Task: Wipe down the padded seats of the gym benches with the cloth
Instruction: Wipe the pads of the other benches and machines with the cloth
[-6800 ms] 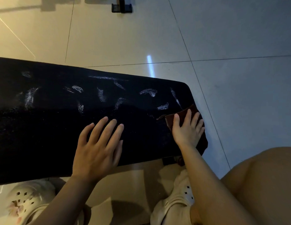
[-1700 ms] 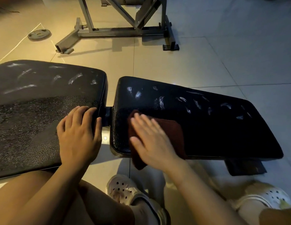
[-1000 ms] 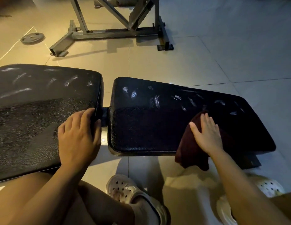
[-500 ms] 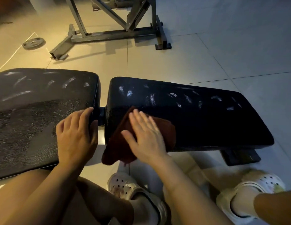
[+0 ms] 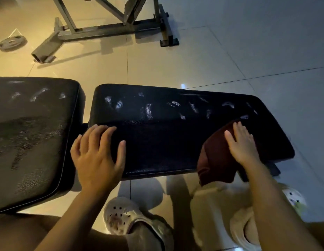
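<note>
At the lower right of the frame, our right hand (image 5: 241, 144) presses flat on the dark red cloth (image 5: 216, 160) on the black seat pad (image 5: 166, 134). Our left hand (image 5: 98, 153) rests flat, fingers spread, holding nothing. We are mid-wipe; next, probably the far edge.

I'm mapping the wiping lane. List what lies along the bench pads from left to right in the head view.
Left bench pad → left hand, resting on the left end of the right bench pad → maroon cloth, draped over that pad's near edge → right hand, pressing flat on the cloth.
</note>
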A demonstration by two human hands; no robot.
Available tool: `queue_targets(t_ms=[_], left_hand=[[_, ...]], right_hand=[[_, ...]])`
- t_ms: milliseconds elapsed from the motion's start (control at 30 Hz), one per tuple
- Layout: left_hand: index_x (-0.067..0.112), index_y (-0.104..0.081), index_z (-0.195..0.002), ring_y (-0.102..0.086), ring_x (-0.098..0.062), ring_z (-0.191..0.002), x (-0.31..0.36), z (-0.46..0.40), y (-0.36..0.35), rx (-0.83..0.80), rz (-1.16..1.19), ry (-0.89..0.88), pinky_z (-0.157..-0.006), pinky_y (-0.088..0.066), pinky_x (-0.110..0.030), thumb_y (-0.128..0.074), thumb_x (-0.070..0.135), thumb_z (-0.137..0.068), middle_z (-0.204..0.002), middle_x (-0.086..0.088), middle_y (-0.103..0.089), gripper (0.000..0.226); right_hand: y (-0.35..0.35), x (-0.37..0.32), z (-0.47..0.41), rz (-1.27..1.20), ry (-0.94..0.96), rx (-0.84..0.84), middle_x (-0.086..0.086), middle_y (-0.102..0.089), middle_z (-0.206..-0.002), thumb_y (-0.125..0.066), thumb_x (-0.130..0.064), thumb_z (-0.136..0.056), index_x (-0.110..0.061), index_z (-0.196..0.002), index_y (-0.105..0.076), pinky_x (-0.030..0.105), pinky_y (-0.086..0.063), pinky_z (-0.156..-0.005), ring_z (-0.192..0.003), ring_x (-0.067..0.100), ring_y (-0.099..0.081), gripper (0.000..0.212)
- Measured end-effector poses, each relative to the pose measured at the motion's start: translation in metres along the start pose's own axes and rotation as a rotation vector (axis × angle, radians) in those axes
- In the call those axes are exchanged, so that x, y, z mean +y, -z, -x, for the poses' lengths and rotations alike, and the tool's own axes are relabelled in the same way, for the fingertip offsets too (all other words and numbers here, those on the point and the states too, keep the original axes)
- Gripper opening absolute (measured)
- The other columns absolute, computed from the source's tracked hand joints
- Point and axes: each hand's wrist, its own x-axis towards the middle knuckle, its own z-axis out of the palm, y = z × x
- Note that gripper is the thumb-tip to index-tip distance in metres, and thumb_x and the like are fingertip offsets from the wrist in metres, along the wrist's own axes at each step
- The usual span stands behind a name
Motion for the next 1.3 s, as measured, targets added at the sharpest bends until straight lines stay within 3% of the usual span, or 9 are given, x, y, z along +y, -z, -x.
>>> queue_targets(t_ms=[100,300,433,533,600,733,1000,1100,1300], left_hand=[[0.011,-0.063,-0.119,-0.047,-0.031,-0.126,0.002,0.004,-0.004,0.056,-0.037,-0.027,-0.105,-0.029,-0.049,-0.050,0.036,-0.091,-0.126,-0.011,-0.059,0.040],[0.010,-0.063,-0.118,-0.050,-0.033,-0.119,0.003,0.005,-0.001,0.047,-0.039,0.029,-0.099,-0.032,-0.048,-0.046,0.037,-0.090,-0.124,-0.013,-0.059,0.042],[0.010,-0.060,-0.120,-0.045,-0.033,-0.119,0.009,0.008,0.002,0.026,-0.065,0.151,-0.100,-0.030,-0.049,-0.043,0.037,-0.090,-0.125,-0.014,-0.056,0.044],[0.009,-0.058,-0.120,-0.042,-0.034,-0.121,0.026,0.013,0.003,0.044,-0.038,0.195,-0.102,-0.027,-0.052,-0.041,0.035,-0.092,-0.126,-0.016,-0.053,0.043],[0.009,-0.060,-0.120,-0.043,-0.034,-0.124,0.043,0.014,0.001,0.041,-0.054,0.106,-0.105,-0.025,-0.052,-0.042,0.035,-0.093,-0.126,-0.016,-0.055,0.042],[0.011,-0.062,-0.120,-0.043,-0.032,-0.129,0.063,0.011,-0.013,-0.039,-0.147,-0.100,-0.110,-0.021,-0.052,-0.040,0.037,-0.095,-0.127,-0.015,-0.059,0.042],[0.009,-0.064,-0.120,-0.047,-0.034,-0.128,0.069,0.008,-0.030,-0.083,-0.253,-0.116,-0.108,-0.026,-0.052,-0.037,0.040,-0.096,-0.126,-0.015,-0.062,0.048],[0.009,-0.066,-0.119,-0.049,-0.032,-0.124,0.069,0.010,-0.034,-0.023,-0.269,-0.151,-0.104,-0.029,-0.048,-0.039,0.038,-0.096,-0.122,-0.015,-0.064,0.046],[0.009,-0.062,-0.122,-0.049,-0.029,-0.121,0.071,0.010,-0.031,0.016,-0.135,-0.104,-0.098,-0.032,-0.045,-0.038,0.033,-0.095,-0.121,-0.014,-0.064,0.043]], right_hand=[[-0.011,-0.026,0.008,0.012,0.036,0.052,0.002,-0.003,-0.164,-0.022,-0.042,-0.104,-0.016,-0.156,-0.009,0.038,0.003,-0.122,-0.151,0.018,0.001,0.059],[-0.012,-0.118,0.060,-0.041,0.583,-0.136,-0.010,0.005,-0.161,-0.010,-0.049,-0.099,-0.022,-0.155,-0.006,0.033,0.009,-0.121,-0.145,0.005,0.013,0.062],[-0.019,-0.143,0.110,-0.101,0.820,-0.271,-0.015,0.010,-0.159,-0.019,-0.045,-0.105,-0.026,-0.155,-0.003,0.023,0.023,-0.113,-0.145,0.000,0.020,0.056],[-0.016,-0.131,0.092,-0.098,0.743,-0.239,-0.017,0.012,-0.158,-0.003,-0.062,-0.093,-0.028,-0.155,-0.001,0.023,0.022,-0.113,-0.145,-0.001,0.019,0.071],[-0.012,-0.107,0.069,-0.068,0.609,-0.157,-0.014,0.012,-0.159,0.004,-0.068,-0.085,-0.027,-0.155,0.001,0.026,0.019,-0.114,-0.146,0.003,0.017,0.081],[-0.001,-0.035,0.016,0.029,0.327,-0.075,-0.005,0.006,-0.163,-0.012,-0.066,-0.093,-0.022,-0.156,-0.002,0.031,0.011,-0.119,-0.149,0.011,0.009,0.078],[0.011,0.034,-0.034,0.007,-0.024,-0.010,0.002,0.001,-0.164,-0.018,-0.058,-0.099,-0.017,-0.156,-0.003,0.040,0.003,-0.122,-0.151,0.017,0.004,0.072],[0.007,0.006,-0.026,0.007,0.044,-0.042,0.000,0.007,-0.164,-0.020,-0.052,-0.102,-0.017,-0.156,0.002,0.039,0.008,-0.121,-0.150,0.016,0.009,0.068],[-0.002,-0.083,0.034,-0.005,0.529,-0.176,-0.007,0.019,-0.160,-0.023,-0.050,-0.103,-0.024,-0.154,0.010,0.036,0.017,-0.119,-0.147,0.012,0.022,0.067]])
